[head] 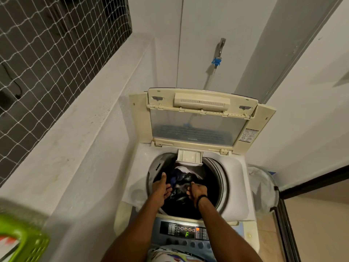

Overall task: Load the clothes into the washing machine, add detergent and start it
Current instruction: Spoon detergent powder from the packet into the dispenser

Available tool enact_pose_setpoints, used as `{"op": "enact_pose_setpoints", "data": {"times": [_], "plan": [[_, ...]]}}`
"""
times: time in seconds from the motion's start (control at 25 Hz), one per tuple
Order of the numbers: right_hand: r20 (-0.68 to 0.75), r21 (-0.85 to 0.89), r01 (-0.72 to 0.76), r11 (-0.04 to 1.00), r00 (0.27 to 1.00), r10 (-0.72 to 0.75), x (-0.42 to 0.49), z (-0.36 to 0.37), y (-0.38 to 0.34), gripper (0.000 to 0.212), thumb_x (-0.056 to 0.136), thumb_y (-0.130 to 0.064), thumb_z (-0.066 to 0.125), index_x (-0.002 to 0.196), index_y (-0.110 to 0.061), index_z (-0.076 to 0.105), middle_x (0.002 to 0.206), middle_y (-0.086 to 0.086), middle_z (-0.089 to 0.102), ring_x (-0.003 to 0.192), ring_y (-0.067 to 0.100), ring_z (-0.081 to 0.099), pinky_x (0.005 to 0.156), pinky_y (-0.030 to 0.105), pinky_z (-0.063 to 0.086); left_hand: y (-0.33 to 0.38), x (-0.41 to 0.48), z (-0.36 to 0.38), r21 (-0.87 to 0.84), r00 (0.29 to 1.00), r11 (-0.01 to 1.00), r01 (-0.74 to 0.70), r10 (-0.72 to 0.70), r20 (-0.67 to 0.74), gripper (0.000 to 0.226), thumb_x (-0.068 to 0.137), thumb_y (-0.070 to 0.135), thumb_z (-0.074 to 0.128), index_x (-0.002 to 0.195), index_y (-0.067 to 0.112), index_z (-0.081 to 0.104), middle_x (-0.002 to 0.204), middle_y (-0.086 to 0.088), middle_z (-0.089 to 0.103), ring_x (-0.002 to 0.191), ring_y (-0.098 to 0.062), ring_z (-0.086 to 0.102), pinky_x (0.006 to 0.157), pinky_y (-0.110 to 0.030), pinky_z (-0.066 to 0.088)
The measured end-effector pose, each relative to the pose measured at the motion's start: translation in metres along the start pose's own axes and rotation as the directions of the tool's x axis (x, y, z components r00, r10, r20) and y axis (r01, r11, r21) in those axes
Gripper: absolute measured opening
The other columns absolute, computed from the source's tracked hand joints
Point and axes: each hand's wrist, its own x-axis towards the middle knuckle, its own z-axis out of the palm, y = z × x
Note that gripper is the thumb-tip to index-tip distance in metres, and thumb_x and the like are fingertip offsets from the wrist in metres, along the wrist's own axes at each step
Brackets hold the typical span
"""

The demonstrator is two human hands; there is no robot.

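Observation:
A top-loading washing machine (236, 178) stands below me with its cream lid (200, 118) raised against the wall. Dark clothes (181, 184), black with some blue and white, lie in the drum. Both my hands reach into the drum. My left hand (160, 188) rests at the left side of the pile, thumb up and fingers spread, touching the cloth. My right hand (195, 190) is closed on a fold of the dark clothes. A small detergent drawer (189, 156) juts out at the back rim. The control panel (186, 232) is lit and shows a green "F".
A green plastic laundry basket (24, 241) sits on the white ledge at my lower left. A netted window (47, 53) fills the upper left. A tap with a blue fitting (217, 60) and hose hangs on the wall behind. A white mesh hamper (262, 191) stands right of the machine.

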Motion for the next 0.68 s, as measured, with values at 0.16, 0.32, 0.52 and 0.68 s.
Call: {"op": "enact_pose_setpoints", "data": {"times": [0.16, 0.32, 0.52, 0.68], "plan": [[0.01, 0.004, 0.006, 1.0, 1.0, -0.006, -0.012, -0.003, 0.009, 0.023, 0.09, -0.015, 0.058, 0.069, -0.009, 0.065, 0.06, 0.004, 0.063, 0.047, 0.016, 0.056, 0.04, 0.021, 0.037, -0.007, -0.012, -0.009, -0.004, 1.0, 1.0, -0.016, 0.016, -0.007, 0.065, 0.094, 0.06, 0.05, 0.13, 0.007, 0.058, 0.097, -0.007, 0.069, 0.079, -0.02, 0.067, 0.071, -0.031, 0.057], [-0.004, 0.03, 0.008, 1.0, 1.0, -0.007, -0.023, -0.007, 0.014, 0.018, 0.089, -0.013, 0.061, 0.072, -0.008, 0.066, 0.062, 0.005, 0.064, 0.047, 0.017, 0.056, 0.039, 0.021, 0.038, -0.009, -0.026, -0.018, -0.019, 1.0, 1.0, -0.015, 0.015, 0.016, 0.064, 0.096, 0.058, 0.047, 0.134, 0.006, 0.054, 0.121, -0.014, 0.067, 0.093, -0.023, 0.066, 0.074, -0.031, 0.055], [-0.014, 0.039, 0.031, 0.999, 0.999, -0.031, -0.032, 0.002, 0.014, 0.013, 0.087, -0.013, 0.058, 0.082, -0.005, 0.067, 0.073, 0.01, 0.067, 0.05, 0.019, 0.06, 0.038, 0.02, 0.04, -0.003, -0.042, -0.026, -0.062, 0.999, 0.997, -0.053, 0.054, 0.002, 0.056, 0.097, 0.054, 0.049, 0.128, 0.009, 0.059, 0.117, -0.014, 0.069, 0.088, -0.022, 0.066, 0.074, -0.031, 0.055], [0.001, 0.046, 0.085, 0.995, 0.996, -0.085, -0.038, 0.018, 0.007, 0.018, 0.084, -0.011, 0.054, 0.071, -0.008, 0.066, 0.064, 0.01, 0.067, 0.047, 0.019, 0.06, 0.049, 0.027, 0.048, 0.002, -0.05, -0.034, -0.105, 0.995, 0.989, -0.102, 0.099, -0.03, 0.051, 0.095, 0.056, 0.052, 0.119, 0.012, 0.064, 0.103, -0.011, 0.073, 0.086, -0.023, 0.069, 0.077, -0.034, 0.058]]}}
